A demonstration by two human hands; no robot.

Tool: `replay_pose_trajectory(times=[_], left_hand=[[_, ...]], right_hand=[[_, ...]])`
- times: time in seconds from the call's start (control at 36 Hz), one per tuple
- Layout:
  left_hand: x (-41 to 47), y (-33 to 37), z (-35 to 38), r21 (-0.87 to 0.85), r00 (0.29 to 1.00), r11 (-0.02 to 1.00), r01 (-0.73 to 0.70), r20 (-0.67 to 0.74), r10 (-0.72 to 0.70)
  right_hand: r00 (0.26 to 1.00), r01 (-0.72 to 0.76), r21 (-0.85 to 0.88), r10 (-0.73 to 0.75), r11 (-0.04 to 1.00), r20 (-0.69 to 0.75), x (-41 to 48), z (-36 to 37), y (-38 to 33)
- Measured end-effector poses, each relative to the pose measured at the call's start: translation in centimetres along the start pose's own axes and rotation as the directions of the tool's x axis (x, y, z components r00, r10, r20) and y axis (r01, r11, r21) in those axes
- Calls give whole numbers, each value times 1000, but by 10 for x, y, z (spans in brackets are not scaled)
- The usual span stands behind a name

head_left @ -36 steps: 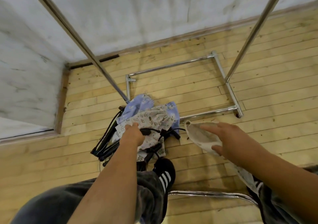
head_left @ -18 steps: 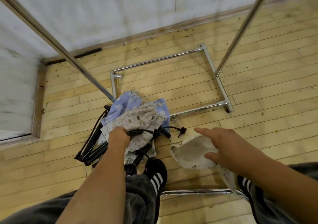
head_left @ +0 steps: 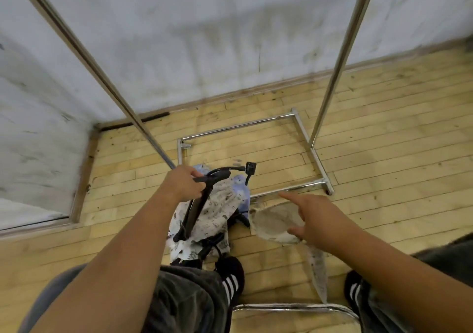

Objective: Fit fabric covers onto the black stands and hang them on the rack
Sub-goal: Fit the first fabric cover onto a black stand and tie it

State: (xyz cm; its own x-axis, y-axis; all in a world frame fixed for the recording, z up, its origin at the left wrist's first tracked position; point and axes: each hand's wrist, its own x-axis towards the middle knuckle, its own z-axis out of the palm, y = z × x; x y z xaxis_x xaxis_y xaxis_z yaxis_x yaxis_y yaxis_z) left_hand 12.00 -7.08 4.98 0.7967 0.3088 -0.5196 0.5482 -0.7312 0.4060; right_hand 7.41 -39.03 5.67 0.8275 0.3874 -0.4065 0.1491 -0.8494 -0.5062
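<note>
**A:** Right, status on the hands?

**B:** Left hand [head_left: 184, 183] is closed around a black stand [head_left: 198, 199], fingers wrapped near its bent upper end. That stand is lifted off the pile and runs down at a slant toward the person's feet. Its curved arm sticks out to the right, with a small black clip [head_left: 250, 167] at the tip.

**A:** Right one?

**B:** Right hand [head_left: 313, 220] is spread, index finger pointing away, thumb out. A beige fabric cover [head_left: 275, 224] sits directly under it. Can't tell if the palm pinches the cloth or just hovers above it. A strip of that cover trails down toward the right shoe [head_left: 354, 290].

**A:** Where's the rest of the stuff?

**B:** Heaped on the wooden floor [head_left: 384, 153], just ahead of the left shoe [head_left: 231, 276]. White printed cover [head_left: 217, 212] on top, a light blue cover [head_left: 240, 190] peeking out beyond it, more black stand parts tangled beneath.

**A:** Rack?

**B:** Chrome rack [head_left: 330, 87] stands over the pile. Two uprights rise out of view, rectangular base frame on the floor near the wall [head_left: 204, 38]. Pile lies at the near-left corner of that base. Another chrome tube [head_left: 294, 307] runs between the person's shoes. Nothing is visibly hung on it.
</note>
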Motion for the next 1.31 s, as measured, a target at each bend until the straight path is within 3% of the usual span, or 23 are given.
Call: replay_pose_trajectory(times=[0.14, 0.22, 0.28, 0.36, 0.5, 0.67, 0.78, 0.86, 0.92, 1.06, 1.31], left_hand=[[-46, 33, -20, -7, 991, 991, -133, -34, 132], [-73, 44, -20, -261, 995, 961, -88, 22, 97], [-92, 53, -17, -517, 990, 855, 35, 133, 40], [-112, 63, -9, -720, 975, 674, 168, 222, -6], [-140, 84, 7, -842, 958, 480, 247, 286, 8], [-160, 92, 31, -877, 926, 386, 284, 356, 128], [-164, 100, 44, -875, 922, 410, 260, 351, 165], [-163, 111, 49, -861, 911, 456, 226, 352, 214], [-160, 115, 51, -846, 908, 500, 185, 342, 243], [-159, 128, 57, -799, 880, 599, 57, 324, 348], [-153, 127, 64, -657, 817, 720, -225, 275, 507]], right_hand=[[998, 26, 33, -24, 999, -59, -19, -18, 2], [993, 50, 89, -40, 995, -112, -35, -28, 2], [991, 27, 161, -5, 987, -136, -43, -34, 3], [984, -16, 257, 61, 966, -170, -51, -39, 5], [974, -64, 371, 139, 926, -179, -57, -42, 18], [960, -104, 599, 238, 794, -150, -63, -42, 25], [946, -195, 706, 320, 680, -47, -68, -46, 40], [912, -283, 865, 395, 413, 109, -74, -53, 52], [896, -303, 900, 415, 314, 157, -77, -59, 55], [907, -311, 877, 390, 366, 159, -84, -64, 58], [972, -218, 923, 151, 316, 178, -76, -70, 38]])
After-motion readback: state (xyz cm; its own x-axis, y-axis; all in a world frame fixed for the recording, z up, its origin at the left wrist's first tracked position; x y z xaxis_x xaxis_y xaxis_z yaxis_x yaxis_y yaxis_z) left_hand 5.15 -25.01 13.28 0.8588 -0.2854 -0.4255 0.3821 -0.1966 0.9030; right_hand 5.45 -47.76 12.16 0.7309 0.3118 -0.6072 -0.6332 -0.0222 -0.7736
